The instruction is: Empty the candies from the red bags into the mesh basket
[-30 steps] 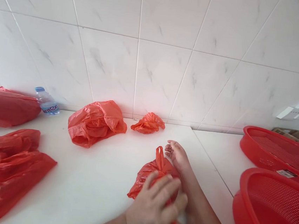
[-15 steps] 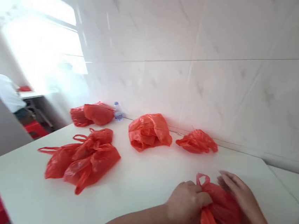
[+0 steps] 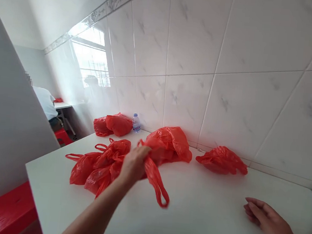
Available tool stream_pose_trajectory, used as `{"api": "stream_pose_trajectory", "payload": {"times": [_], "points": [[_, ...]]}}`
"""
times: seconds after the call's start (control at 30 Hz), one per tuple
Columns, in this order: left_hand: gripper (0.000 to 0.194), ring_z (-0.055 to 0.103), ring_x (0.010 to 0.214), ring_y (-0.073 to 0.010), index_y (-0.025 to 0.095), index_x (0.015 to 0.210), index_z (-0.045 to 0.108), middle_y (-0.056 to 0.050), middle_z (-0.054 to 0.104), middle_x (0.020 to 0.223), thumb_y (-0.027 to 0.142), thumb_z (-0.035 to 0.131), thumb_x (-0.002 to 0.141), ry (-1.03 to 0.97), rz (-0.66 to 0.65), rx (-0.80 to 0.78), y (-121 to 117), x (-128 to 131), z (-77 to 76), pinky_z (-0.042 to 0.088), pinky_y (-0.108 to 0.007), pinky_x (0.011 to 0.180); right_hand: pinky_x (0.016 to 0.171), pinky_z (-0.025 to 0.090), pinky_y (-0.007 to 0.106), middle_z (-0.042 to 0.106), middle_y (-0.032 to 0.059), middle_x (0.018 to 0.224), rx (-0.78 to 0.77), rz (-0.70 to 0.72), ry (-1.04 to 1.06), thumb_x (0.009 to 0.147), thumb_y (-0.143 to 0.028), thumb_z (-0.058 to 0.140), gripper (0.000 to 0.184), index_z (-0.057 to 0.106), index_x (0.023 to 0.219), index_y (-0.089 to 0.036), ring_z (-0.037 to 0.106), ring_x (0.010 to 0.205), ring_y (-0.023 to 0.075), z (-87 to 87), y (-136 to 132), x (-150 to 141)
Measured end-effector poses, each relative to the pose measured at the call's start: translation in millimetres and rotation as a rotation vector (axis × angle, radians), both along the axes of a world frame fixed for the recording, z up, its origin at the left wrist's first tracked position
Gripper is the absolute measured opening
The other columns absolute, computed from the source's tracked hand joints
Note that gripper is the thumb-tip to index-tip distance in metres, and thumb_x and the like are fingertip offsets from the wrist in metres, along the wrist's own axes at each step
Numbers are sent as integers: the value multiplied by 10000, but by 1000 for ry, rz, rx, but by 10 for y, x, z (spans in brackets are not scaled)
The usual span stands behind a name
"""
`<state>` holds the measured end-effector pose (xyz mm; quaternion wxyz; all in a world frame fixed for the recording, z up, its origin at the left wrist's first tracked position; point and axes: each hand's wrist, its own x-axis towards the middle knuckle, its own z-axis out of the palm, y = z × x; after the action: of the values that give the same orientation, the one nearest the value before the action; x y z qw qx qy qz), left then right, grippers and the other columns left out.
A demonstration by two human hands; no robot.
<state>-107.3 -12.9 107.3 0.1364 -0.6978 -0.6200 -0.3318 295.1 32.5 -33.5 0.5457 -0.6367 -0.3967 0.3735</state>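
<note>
My left hand (image 3: 135, 163) grips a red plastic bag (image 3: 156, 172) by its gathered top, and one looped handle hangs down to the right. Most of that bag is behind my fingers or blends with the red behind it. Just left of it, a cluster of tied red plastic bags (image 3: 85, 168) rests on the white table (image 3: 190, 216), handles sticking up. Over at the right, my right hand (image 3: 262, 215) hovers near the tabletop, fingers loosely curled and holding nothing.
Along the tiled wall lie a crumpled red bag (image 3: 179, 145), a smaller one (image 3: 223, 160), and red bundles (image 3: 119, 124) beside a water bottle (image 3: 136, 123). A red stool (image 3: 9, 206) stands left of the table. Beyond a grey partition (image 3: 7, 117) a person in white (image 3: 45, 101) sits.
My left hand has carried the red bag leftward to the tied bags. My right hand has come off that bag and stays at the right. The view has shifted.
</note>
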Motion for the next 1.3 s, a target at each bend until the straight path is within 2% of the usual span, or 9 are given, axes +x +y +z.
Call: {"api": "stream_pose_trajectory", "payload": {"times": [0.1, 0.2, 0.4, 0.5, 0.6, 0.77, 1.0, 1.17, 1.3], "points": [[300, 554, 992, -282, 180, 1107, 546, -130, 607, 1060, 206, 405, 843, -10, 218, -19, 202, -404, 65, 425, -406, 827, 727, 542, 372, 697, 80, 784, -44, 61, -19, 560, -471, 690, 393, 673, 872, -232, 669, 731, 246, 40, -14, -16], [413, 442, 1184, -343, 201, 1206, 498, -158, 486, 1277, 252, 499, 796, 10, 331, -137, 355, -664, -92, 377, -491, 920, 705, 540, 343, 697, 65, 771, -35, 50, -23, 560, -456, 685, 406, 664, 880, -208, 662, 731, 230, 99, -43, -51], [580, 219, 1343, -434, 181, 1286, 451, -209, 340, 1423, 318, 590, 740, 52, 374, -346, 473, -691, -439, 281, -681, 944, 639, 504, 315, 664, 35, 685, 28, 80, -185, 649, -434, 563, 300, 629, 820, -197, 637, 671, 204, 230, -100, -230], [477, 178, 1381, -358, 192, 1318, 422, -166, 282, 1460, 304, 465, 856, 131, 244, -118, 494, -385, -403, 264, -583, 1042, 667, 464, 319, 669, 17, 731, 26, 68, -295, 674, -386, 522, 234, 623, 809, -223, 622, 709, 208, 218, -98, -305], [363, 340, 1319, -281, 204, 1235, 504, -137, 373, 1403, 275, 458, 882, 147, -75, 64, 516, 112, -352, 331, -451, 1062, 672, 420, 314, 683, 0, 794, 23, 40, -353, 685, -353, 518, 169, 628, 767, -253, 606, 731, 207, 208, -110, -370], [471, 355, 1327, -258, 266, 1298, 440, -96, 320, 1477, 175, 519, 843, 196, -652, -103, 679, 1059, -473, 412, -434, 1015, 617, 377, 298, 671, -14, 749, 47, 35, -383, 707, -329, 515, 120, 618, 738, -276, 582, 683, 200, 242, -144, -447], [766, 233, 1379, -343, 245, 1431, 215, -173, 224, 1511, 134, 573, 763, -85, -522, -137, 1225, 1936, -835, 357, -538, 1006, 637, 401, 313, 644, -5, 734, 101, 16, -367, 755, -392, 528, 138, 604, 785, -281, 575, 669, 208, 235, -160, -469], [337, 534, 1135, -278, 239, 1028, 646, -102, 496, 1339, 77, 533, 754, -117, -632, -178, 1190, 2068, -1050, 460, -436, 909, 732, 446, 352, 561, 75, 1202, 118, -98, -190, 791, -527, 528, 508, 432, 1227, -286, 608, 801, 223, 240, -113, -445], [213, 589, 975, -206, 248, 820, 687, -30, 633, 1106, 97, 555, 747, -127, -811, -212, 958, 2104, -1060, 489, -350, 863, 775, 453, 339, 580, 22, 1200, 140, -107, -58, 731, -505, 631, 625, 379, 1276, -334, 588, 970, 252, 286, -36, -399]]}}
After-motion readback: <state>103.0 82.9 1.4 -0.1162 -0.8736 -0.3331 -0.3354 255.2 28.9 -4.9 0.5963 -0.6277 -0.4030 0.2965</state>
